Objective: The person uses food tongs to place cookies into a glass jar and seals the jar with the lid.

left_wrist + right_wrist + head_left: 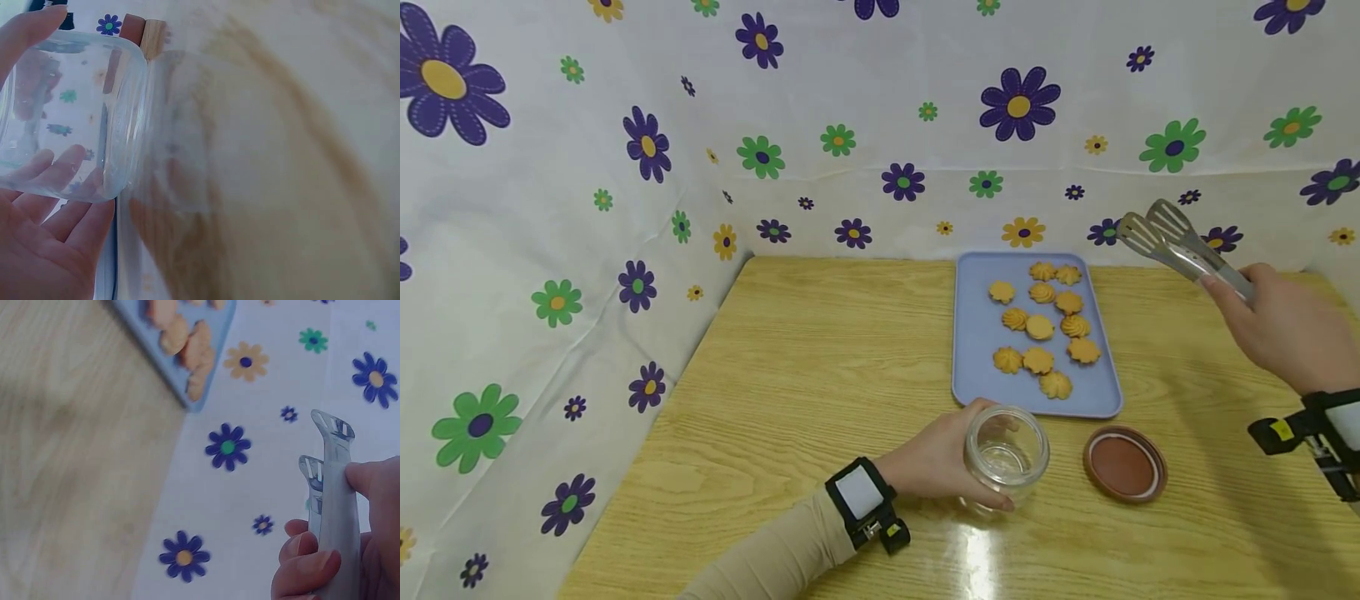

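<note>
My left hand (943,458) curls round a clear glass jar (1007,454) that stands uncapped on the table, just in front of the tray. In the left wrist view, fingers and thumb wrap the jar (75,119) from both sides. Metal tongs (1180,246) with slotted ends are gripped in my right hand (1288,325), raised above the table's right side. Their tips are apart with nothing between them. A blue tray (977,375) bears several golden cookies (1040,327). The right wrist view shows thumb and fingers round the tongs (337,512).
To the right of the jar, a round brown lid (1125,464) with a pale inner ring lies on the wooden table (820,350). A white cloth with flowers (850,108) hangs behind and at the left of the table.
</note>
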Demonstrator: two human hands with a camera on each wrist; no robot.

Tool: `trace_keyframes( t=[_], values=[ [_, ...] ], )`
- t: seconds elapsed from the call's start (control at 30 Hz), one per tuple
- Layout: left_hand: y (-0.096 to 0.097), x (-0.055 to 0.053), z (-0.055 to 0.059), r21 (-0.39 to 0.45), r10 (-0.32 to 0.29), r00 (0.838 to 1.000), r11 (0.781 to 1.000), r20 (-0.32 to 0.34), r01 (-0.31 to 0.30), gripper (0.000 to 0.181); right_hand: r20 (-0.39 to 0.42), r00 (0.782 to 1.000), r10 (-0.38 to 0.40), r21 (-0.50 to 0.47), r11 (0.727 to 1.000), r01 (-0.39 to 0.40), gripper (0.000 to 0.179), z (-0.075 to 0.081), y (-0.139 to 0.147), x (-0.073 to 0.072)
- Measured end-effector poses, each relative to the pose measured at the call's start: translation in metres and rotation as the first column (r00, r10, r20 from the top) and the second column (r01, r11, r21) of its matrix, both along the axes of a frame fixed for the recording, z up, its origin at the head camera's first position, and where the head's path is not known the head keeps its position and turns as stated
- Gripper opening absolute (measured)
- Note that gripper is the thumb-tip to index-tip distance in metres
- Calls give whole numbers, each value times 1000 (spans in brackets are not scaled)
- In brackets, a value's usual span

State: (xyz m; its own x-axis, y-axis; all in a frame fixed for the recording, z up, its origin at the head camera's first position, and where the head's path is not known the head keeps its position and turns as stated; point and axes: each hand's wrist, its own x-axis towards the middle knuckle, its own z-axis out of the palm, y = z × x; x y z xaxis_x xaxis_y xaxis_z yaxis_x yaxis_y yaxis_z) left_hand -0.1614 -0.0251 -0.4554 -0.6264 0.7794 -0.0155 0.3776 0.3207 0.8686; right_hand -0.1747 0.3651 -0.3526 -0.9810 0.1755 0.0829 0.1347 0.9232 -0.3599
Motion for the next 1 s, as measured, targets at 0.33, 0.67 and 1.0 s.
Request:
trace_keyframes(
  t=[0.33, 0.67, 1.0],
  values=[
    [0, -1, 1, 2, -7, 1000, 1000, 6, 7, 99, -11, 991, 133, 71, 989, -132, 81, 10, -35, -1],
    [0, -1, 0, 10, -14, 1000, 1000, -3, 14, 98, 112, 973, 202, 62, 976, -209, 85, -8, -49, 0],
    [1, 0, 0, -4, -1, 1000, 1000, -7, 1, 98, 217, 942, 255, 74, 958, -276, 91, -35, -52, 4]
  ],
)
